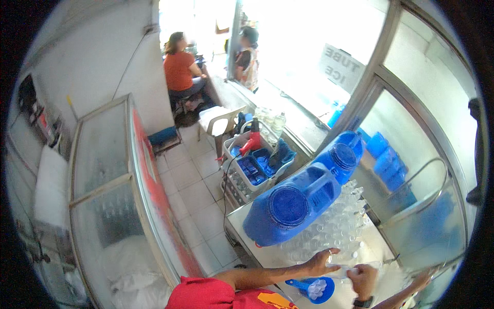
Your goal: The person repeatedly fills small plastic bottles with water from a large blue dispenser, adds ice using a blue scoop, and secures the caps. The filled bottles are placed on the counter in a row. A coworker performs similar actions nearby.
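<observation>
My left hand reaches across from the red sleeve, with fingers bent at one end of a small clear plastic bottle. Closed in a fist around the same bottle is my right hand, with a dark watch at its wrist. The bottle lies sideways between them, partly hidden by the fingers. Just below sits a blue dipper holding white caps. Many clear bottles crowd the white tabletop beyond my hands. Two large blue water jugs stand beside them.
Another forearm and hand show at lower right; whose they are, or whether reflected, I cannot tell. A glass-fronted cabinet stands left. Past the table are a crate with blue packs, a chair, and two people.
</observation>
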Tool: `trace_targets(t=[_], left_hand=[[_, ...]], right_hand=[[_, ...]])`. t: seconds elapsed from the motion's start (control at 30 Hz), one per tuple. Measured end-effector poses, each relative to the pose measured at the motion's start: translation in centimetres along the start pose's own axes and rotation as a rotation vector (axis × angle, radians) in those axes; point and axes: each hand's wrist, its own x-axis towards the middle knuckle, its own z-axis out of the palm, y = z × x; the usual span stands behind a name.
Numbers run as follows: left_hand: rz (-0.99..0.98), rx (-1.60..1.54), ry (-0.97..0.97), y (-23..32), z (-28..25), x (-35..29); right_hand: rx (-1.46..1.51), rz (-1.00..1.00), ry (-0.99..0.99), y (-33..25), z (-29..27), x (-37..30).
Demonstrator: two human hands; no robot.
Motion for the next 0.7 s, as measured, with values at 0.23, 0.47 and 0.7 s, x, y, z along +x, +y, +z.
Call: trace_targets(t=[0.23,0.47,0.7], left_hand=[[-0.401,-1.255,-0.452,7.3,-1.3,-0.2],[-0.625,-1.215,-0.398,12.9,-4.5,-2.3],[-0.733,-1.264,-0.582,13.6,-8.6,-3.1]], right_hand=[[0.267,0.176,0.094,-6.3,-16.6,-3.4],[0.267,-0.167,0.053,-9.7,-18.7,-5.9],[0.161,-0.281,-0.063,-8.9,-17.6,-7.5]])
